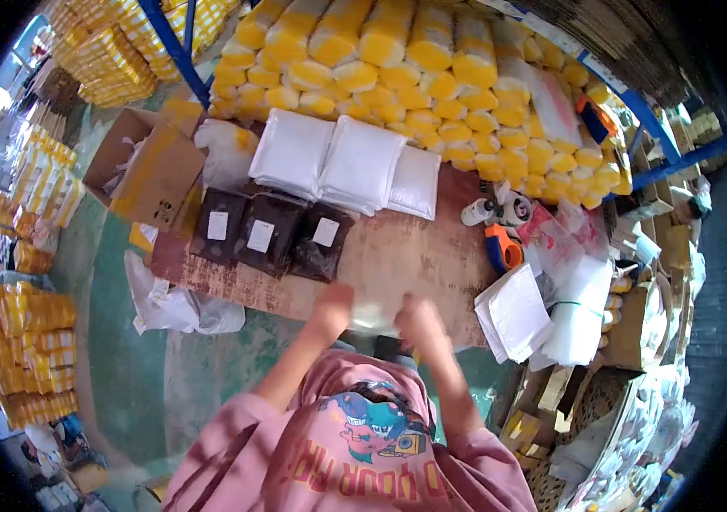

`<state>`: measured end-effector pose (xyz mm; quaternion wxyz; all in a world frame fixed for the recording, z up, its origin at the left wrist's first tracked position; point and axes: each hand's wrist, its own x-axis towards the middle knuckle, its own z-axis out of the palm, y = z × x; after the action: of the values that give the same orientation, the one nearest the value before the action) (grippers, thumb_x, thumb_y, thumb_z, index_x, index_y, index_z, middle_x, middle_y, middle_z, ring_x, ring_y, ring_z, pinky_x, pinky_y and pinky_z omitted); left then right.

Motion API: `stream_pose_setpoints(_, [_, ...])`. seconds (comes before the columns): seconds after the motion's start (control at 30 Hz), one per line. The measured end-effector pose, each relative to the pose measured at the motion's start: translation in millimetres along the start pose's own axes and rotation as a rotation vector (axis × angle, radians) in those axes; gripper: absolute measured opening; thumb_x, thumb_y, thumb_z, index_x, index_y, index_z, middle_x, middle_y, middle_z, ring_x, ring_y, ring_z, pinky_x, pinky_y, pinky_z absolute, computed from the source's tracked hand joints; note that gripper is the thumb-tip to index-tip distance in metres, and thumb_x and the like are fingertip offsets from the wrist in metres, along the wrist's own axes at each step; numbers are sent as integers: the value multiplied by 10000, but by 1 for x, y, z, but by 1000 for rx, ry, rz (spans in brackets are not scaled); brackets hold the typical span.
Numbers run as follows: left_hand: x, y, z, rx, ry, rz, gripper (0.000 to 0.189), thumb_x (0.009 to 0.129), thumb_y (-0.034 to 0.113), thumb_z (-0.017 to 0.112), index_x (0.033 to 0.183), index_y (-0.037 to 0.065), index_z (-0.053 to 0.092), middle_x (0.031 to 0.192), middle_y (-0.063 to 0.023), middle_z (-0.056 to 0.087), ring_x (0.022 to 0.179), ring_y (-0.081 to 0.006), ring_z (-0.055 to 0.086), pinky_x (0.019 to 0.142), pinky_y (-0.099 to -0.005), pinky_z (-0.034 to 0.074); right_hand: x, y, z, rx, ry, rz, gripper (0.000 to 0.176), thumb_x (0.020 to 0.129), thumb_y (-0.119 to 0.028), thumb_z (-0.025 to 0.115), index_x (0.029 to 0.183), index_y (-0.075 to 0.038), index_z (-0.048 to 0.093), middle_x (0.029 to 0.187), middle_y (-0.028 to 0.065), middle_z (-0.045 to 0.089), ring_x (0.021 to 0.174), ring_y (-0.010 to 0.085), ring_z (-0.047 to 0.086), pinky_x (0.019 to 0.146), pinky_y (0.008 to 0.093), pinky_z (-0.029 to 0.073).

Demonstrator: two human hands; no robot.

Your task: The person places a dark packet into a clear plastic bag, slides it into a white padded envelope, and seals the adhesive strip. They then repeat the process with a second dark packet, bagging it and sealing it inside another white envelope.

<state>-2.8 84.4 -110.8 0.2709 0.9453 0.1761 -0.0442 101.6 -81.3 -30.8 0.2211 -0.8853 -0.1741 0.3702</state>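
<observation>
My left hand [332, 312] and my right hand [420, 319] are side by side at the near edge of the table [397, 256], both blurred by motion. Their fingers look curled in. A pale see-through film [372, 316] spans the gap between them, smeared, and I cannot tell its exact kind. Beyond my left hand lies a dark plastic pack [321, 247] with a white label. Two similar packs, a middle one [268, 235] and a left one [219, 224], are lined up beside it.
Behind the dark packs are stacks of white plastic packs [363, 162]. An open carton [154, 175] stands at the left. On the right are an orange and blue tape dispenser [502, 247], white sheets [513, 313] and a plastic roll [577, 311]. Yellow-banded rolls [414, 85] are piled at the back.
</observation>
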Motion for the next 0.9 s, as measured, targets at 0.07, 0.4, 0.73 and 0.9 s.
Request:
stream_pose_setpoints(0.07, [25,53,-81,1,243,199,218,700,11,581,917,19,604,966,-255,603,811,-410,596,684,-471,495,5,0,-32,-528,541,-407,261,809,-2,491,1047,21,596,710,243,626,635,359,640,531,406,517])
stream_pose_setpoints(0.4, [-55,-13,105,-476,214,81,123,752,64,560,843,23,632,810,-229,633,762,-396,615,636,-452,488,-66,144,88,-8,404,-35,370,773,-11,535,1138,-23,588,808,271,622,690,435,606,627,497,477])
stream_pose_setpoints(0.73, [28,-114,105,-960,451,-794,415,772,386,702,841,-17,637,818,-137,667,712,-219,619,648,-362,481,-109,158,83,-106,91,212,207,822,-155,547,805,18,660,770,293,595,732,454,607,628,502,484])
stream_pose_setpoints(0.9, [105,-153,143,-1108,512,-1360,910,593,599,789,1175,-40,505,1100,-193,599,952,-267,598,769,-385,500,-124,180,90,-43,102,200,192,802,-149,574,774,24,651,734,284,590,712,450,606,613,496,481])
